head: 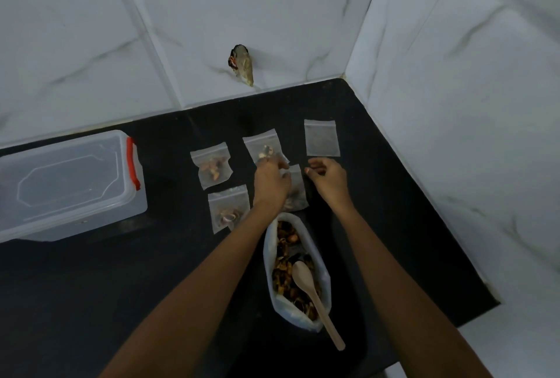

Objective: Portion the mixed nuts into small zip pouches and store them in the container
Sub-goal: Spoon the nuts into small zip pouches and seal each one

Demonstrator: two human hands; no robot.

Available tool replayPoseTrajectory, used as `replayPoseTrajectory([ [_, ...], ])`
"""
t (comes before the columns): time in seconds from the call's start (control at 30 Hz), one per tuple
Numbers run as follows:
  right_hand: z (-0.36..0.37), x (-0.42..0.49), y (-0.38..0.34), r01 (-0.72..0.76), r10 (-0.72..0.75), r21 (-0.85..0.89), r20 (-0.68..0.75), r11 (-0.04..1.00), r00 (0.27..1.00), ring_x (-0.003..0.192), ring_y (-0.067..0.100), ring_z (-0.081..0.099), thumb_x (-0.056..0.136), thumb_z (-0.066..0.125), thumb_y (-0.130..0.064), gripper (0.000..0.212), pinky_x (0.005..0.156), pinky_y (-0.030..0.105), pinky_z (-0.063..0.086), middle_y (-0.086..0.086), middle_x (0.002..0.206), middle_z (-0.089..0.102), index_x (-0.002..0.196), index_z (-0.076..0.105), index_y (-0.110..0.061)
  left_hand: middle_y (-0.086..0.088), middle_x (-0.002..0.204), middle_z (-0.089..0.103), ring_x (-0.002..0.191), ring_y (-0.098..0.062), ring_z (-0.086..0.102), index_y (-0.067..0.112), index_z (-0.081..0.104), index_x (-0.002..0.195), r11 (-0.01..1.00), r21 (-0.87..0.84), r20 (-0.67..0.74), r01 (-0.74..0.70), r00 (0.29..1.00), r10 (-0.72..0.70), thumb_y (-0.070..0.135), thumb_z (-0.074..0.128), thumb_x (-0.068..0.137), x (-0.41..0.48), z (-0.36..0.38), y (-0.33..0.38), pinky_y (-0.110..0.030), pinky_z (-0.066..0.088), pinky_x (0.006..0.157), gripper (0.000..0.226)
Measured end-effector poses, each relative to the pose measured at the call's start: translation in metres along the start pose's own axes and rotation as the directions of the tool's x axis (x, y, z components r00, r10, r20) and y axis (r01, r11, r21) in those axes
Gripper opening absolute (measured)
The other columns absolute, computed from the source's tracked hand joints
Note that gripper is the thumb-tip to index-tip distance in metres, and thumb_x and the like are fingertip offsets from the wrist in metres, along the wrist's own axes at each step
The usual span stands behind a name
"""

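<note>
- Now: left hand (271, 179) pinches top of pouch (296, 195) mid desk (91, 286), beyond nut bag (268, 259); right hand (327, 176) curled beside it, grip unclear.
- Risk: if zip's half-shut, nuts (280, 279) could spill en route to container (69, 183), desk's left edge.

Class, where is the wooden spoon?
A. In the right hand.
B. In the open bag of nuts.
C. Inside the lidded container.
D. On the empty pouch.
B: the spoon lies with its bowl on the nuts in the bag, handle sticking out over the rim.
</note>
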State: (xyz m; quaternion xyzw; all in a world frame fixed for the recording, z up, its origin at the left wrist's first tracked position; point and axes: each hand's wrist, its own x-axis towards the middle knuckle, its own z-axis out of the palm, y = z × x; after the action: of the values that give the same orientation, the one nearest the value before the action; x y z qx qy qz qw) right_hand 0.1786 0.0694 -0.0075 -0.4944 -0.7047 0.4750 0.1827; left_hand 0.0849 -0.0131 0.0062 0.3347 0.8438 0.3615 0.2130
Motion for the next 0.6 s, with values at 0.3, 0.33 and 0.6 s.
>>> replayPoseTrajectory([
  [0.3, -0.023, 0.066, -0.006, -0.125, 0.125, 0.014, -0.22, 0.992, 0.967, 0.105, 0.019, 0.056, 0.086, 0.059, -0.007, 0.028, 0.082, 0.02, 0.041, 0.011, 0.116, 0.058, 0.114, 0.058, -0.005, -0.015, 0.116, 0.061, 0.109, -0.022, 0.056, 0.0, 0.057, 0.112, 0.983, -0.123, 0.041, 0.135, 0.991, -0.131, 0.001, 0.052, 0.089, 0.067, 0.036, 0.04, -0.02, 0.04, 0.083, 0.024],
  [0.33, -0.023, 0.072, -0.004, -0.134, 0.131, 0.003, -0.237, 0.991, 0.963, 0.103, 0.019, 0.057, 0.086, 0.059, -0.007, 0.028, 0.08, 0.02, 0.041, 0.012, 0.115, 0.059, 0.113, 0.058, -0.005, -0.015, 0.116, 0.06, 0.109, -0.023, 0.056, 0.0, 0.056, 0.112, 0.978, -0.133, 0.032, 0.158, 0.987, -0.155, 0.0, 0.052, 0.088, 0.075, 0.042, 0.042, -0.023, 0.042, 0.084, 0.024],
  [0.6, -0.011, 0.093, 0.01, -0.162, 0.121, -0.097, -0.336, 0.982, 0.934, 0.089, 0.02, 0.058, 0.084, 0.061, -0.007, 0.012, 0.077, 0.027, 0.048, 0.014, 0.103, 0.06, 0.095, 0.06, -0.005, -0.018, 0.117, 0.058, 0.108, -0.028, 0.056, 0.001, 0.049, 0.115, 0.965, -0.148, 0.03, 0.219, 0.976, -0.217, 0.002, 0.052, 0.087, 0.108, 0.066, 0.044, -0.032, 0.045, 0.085, 0.028],
])
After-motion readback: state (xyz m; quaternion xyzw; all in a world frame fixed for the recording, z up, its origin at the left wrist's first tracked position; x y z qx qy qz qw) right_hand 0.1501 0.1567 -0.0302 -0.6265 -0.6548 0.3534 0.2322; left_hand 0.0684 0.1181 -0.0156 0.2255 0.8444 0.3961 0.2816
